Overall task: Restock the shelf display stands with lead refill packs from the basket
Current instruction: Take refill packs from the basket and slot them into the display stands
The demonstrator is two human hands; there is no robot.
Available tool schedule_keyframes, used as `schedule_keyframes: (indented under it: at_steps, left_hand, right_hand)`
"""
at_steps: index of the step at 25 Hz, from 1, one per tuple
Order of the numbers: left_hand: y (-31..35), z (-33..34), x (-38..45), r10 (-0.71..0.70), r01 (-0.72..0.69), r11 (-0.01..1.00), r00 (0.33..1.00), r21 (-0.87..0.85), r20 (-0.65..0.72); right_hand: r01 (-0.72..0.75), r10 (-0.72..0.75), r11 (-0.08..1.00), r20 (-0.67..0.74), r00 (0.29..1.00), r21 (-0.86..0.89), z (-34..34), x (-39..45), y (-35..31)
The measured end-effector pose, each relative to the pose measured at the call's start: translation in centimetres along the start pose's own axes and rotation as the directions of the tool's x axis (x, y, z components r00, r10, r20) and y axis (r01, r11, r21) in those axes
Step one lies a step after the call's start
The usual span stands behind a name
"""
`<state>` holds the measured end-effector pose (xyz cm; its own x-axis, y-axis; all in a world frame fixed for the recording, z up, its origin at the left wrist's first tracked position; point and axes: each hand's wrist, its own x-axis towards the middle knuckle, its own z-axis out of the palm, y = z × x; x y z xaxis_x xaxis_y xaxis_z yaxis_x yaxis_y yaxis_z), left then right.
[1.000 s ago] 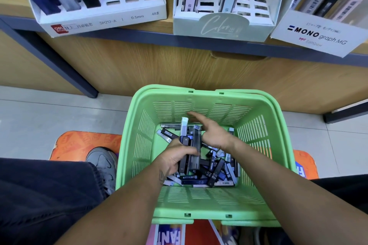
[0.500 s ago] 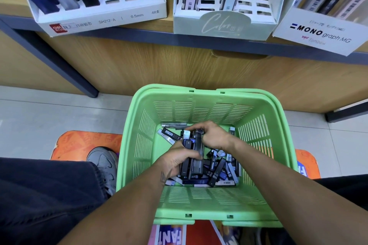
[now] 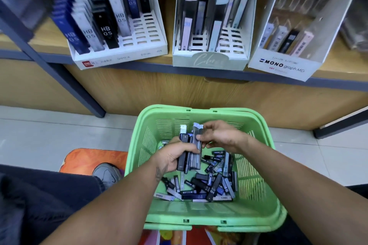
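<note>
A green basket (image 3: 264, 167) stands on the floor below the shelf, with several loose lead refill packs (image 3: 207, 187) in dark and grey cases at its bottom. My left hand (image 3: 171, 157) grips a bunch of packs (image 3: 189, 151) upright above the pile. My right hand (image 3: 223, 137) pinches the top of the grey pack at the right of that bunch. Three display stands sit on the shelf: a white HB 0.5 stand (image 3: 119, 53) at left, a pale "Color" stand (image 3: 209, 59) in the middle, a MONO graph stand (image 3: 282, 65) at right.
A wooden shelf edge (image 3: 199, 73) with a grey frame runs across above the basket. A grey diagonal brace (image 3: 65, 83) stands at left. My shoe (image 3: 107, 173) rests on an orange mat (image 3: 93, 159) left of the basket. Pale tiles cover the floor.
Both hands have lifted the bunch of packs higher out of the pile. My head has tilted up, so more of the display stands shows.
</note>
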<state>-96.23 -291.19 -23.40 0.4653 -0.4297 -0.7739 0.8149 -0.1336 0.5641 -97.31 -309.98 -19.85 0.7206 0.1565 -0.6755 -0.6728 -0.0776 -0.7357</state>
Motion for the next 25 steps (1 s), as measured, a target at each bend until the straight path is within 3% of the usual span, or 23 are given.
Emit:
schedule_keyframes:
  at_steps: [9,14,19,22,25]
  left_hand:
    - [8.7,1.1,-8.4,0.187,-0.193,0.961,0.981,0.199,0.051]
    - [13.7,2.5,-14.3,0.329,-0.338,0.910,0.941,0.239,0.079]
    - [16.6,4.1,-18.8,0.312,-0.347,0.889,0.937,0.298,0.159]
    - [18.5,5.7,-21.1,0.323,-0.344,0.897,0.939,0.277,0.119]
    - [21.6,7.6,-22.7,0.369,-0.380,0.899,0.925,0.219,0.090]
  right_hand:
    - [0.258,-0.259,0.959,0.002,0.966,-0.119,-0.6,-6.5,-8.9]
    - [0.390,-0.390,0.921,-0.053,0.919,-0.019,-0.7,-11.3,-14.3]
    - [0.516,-0.520,0.854,-0.059,0.852,-0.061,-1.6,-16.1,-18.1]
    - [0.596,-0.616,0.785,-0.107,0.780,-0.171,-2.5,-17.9,-20.0]
    - [0.593,-0.720,0.679,-0.234,0.653,-0.432,-4.3,-18.8,-22.9]
